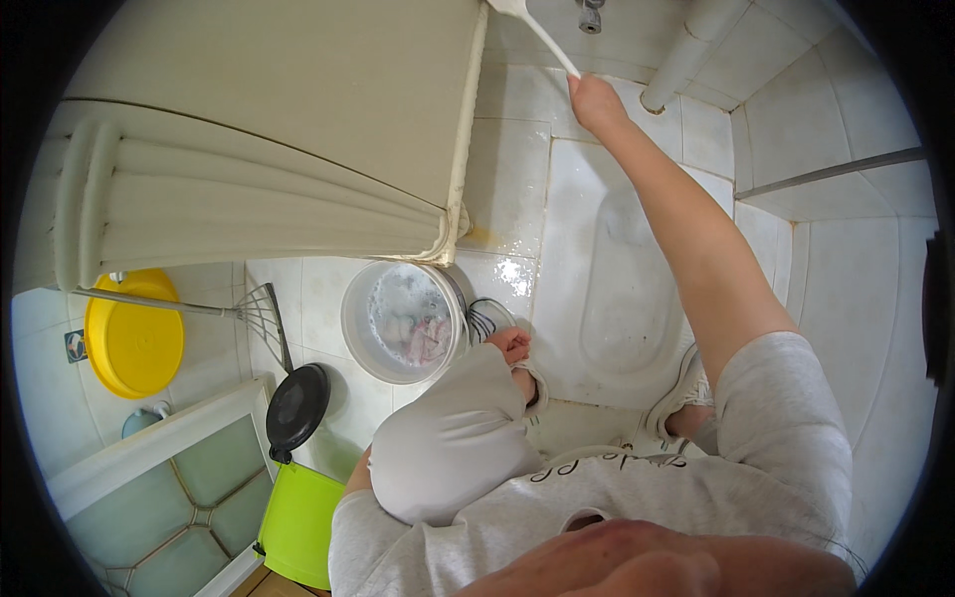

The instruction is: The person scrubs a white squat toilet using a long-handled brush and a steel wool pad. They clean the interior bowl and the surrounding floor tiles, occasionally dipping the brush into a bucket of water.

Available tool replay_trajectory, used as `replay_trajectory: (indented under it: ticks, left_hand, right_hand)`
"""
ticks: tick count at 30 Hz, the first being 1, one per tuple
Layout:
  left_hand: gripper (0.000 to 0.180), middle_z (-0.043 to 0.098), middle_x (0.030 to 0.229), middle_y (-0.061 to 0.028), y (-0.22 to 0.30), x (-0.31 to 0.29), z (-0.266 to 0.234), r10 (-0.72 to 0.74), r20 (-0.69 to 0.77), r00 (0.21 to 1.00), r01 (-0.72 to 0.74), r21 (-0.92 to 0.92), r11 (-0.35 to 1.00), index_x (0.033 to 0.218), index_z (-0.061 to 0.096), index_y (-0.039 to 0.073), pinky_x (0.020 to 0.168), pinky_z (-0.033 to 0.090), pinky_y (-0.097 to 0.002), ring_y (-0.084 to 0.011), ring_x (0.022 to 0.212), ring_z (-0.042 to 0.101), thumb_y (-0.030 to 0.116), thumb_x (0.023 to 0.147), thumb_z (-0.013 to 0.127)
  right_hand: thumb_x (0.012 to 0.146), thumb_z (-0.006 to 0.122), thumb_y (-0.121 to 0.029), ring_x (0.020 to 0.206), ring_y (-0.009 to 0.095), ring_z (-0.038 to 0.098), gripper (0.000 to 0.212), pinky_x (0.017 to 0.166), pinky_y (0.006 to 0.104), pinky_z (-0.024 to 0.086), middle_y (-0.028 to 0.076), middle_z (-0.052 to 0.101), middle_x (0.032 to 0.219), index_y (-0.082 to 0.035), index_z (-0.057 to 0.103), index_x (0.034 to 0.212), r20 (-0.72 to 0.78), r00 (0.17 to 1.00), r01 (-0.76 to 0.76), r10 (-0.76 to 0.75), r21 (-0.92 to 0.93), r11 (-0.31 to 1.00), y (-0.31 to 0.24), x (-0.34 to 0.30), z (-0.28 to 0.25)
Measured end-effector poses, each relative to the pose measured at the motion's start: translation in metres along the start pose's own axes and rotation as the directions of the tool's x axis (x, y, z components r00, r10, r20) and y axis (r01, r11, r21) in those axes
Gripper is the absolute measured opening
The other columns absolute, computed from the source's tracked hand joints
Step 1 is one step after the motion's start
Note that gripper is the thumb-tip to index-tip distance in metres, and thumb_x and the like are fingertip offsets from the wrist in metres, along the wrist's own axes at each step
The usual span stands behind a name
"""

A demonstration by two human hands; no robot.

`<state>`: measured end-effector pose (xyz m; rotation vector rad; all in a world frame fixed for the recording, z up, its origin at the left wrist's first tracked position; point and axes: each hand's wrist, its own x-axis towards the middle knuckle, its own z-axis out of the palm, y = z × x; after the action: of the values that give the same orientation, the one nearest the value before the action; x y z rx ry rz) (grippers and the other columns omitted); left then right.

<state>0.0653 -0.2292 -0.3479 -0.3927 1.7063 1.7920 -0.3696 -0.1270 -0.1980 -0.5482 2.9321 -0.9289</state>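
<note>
Counting up first: one long white-handled tool [547, 45], one white bucket [350, 333], one yellow basin [144, 333], one lime green bin [301, 522], one round black lid-like thing [298, 406], one white pipe [691, 55] and one little metal tap fitting [590, 18]. The bucket has cloudy, sudsy water in it with some pinkish cloth [430, 341] soaking; can't count the pieces through the suds.

It's a small tiled room, and the pale floor tiles [502, 164] look wet and shiny near the bucket. A white squat toilet [564, 298] is set into the floor, with the person's shoes on either side of its near end. A big cream panel [288, 109] takes up the upper left, the bucket sits right by its lower corner, and there's a frosted glass door [214, 463] at lower left near the bin.

Now the pose: the right arm reaches way out and up past the toilet, pretty much straight, and the right hand [600, 102] has its fingers wrapped round the end of the tool's handle. The tool slants up-left from there, its far end cut off at the top edge. The left hand [509, 345] is down by the bent knee, near the bucket, fingers curled a bit; can't tell if they're fully closed.
</note>
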Motion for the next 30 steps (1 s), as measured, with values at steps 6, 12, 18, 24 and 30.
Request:
replay_trajectory:
  ticks: [6, 12, 18, 24, 30]
  left_hand:
    - [0.024, 0.059, 0.090, -0.0078, -0.008, -0.001, -0.003, 0.039, 0.044, 0.998, -0.034, -0.111, 0.993, 0.108, 0.051, -0.001, 0.072, 0.050, -0.0261, -0.0123, 0.080, 0.059, 0.007, 0.085, 0.057]
    - [0.023, 0.059, 0.088, -0.0075, -0.020, -0.004, -0.001, 0.149, 0.003, 0.989, -0.148, -0.112, 0.983, 0.106, 0.051, -0.001, 0.073, 0.050, -0.0254, -0.0123, 0.079, 0.059, 0.007, 0.085, 0.057]
    - [0.024, 0.059, 0.087, -0.0082, -0.002, 0.000, 0.002, 0.076, 0.009, 0.997, -0.074, -0.115, 0.991, 0.107, 0.050, -0.001, 0.071, 0.049, -0.0251, -0.0128, 0.077, 0.059, 0.005, 0.086, 0.056]
    - [0.024, 0.058, 0.087, -0.0083, -0.018, 0.001, -0.001, 0.128, 0.006, 0.992, -0.128, -0.013, 0.992, 0.108, 0.049, -0.002, 0.071, 0.049, -0.0252, -0.0130, 0.077, 0.059, 0.005, 0.086, 0.056]
    - [0.024, 0.059, 0.086, -0.0080, -0.008, 0.006, -0.001, 0.082, 0.039, 0.996, -0.084, 0.047, 0.995, 0.108, 0.049, -0.002, 0.070, 0.049, -0.0253, -0.0129, 0.076, 0.059, 0.006, 0.086, 0.055]
  right_hand:
    - [0.094, 0.037, -0.035, 0.076, 0.043, 0.057, 0.046, 0.070, 0.0500, 0.044, 0.026, 0.060, 0.078, 0.004, 0.056, 0.079, -0.020, 1.000, 0.020, -0.021, -0.034, 0.999, 0.011, -0.006, -0.004]
    - [0.094, 0.035, -0.034, 0.083, 0.041, 0.058, 0.045, 0.074, 0.0486, 0.046, 0.025, 0.061, 0.086, 0.005, 0.058, 0.086, -0.019, 0.998, 0.057, -0.056, 0.068, 0.996, -0.035, -0.002, -0.013]
    - [0.094, 0.034, -0.036, 0.085, 0.041, 0.058, 0.047, 0.076, 0.0480, 0.045, 0.025, 0.061, 0.088, 0.004, 0.059, 0.088, 0.120, 0.989, -0.073, 0.081, -0.070, 0.995, 0.021, 0.002, 0.023]
    - [0.094, 0.035, -0.035, 0.089, 0.040, 0.058, 0.046, 0.078, 0.0459, 0.046, 0.025, 0.061, 0.092, 0.003, 0.060, 0.093, -0.037, 0.993, -0.106, 0.108, 0.065, 0.992, -0.035, -0.018, -0.023]
    - [0.094, 0.035, -0.036, 0.083, 0.042, 0.057, 0.049, 0.076, 0.0497, 0.044, 0.028, 0.060, 0.087, 0.005, 0.060, 0.085, 0.065, 0.995, -0.066, 0.071, -0.077, 0.995, -0.001, -0.012, 0.007]
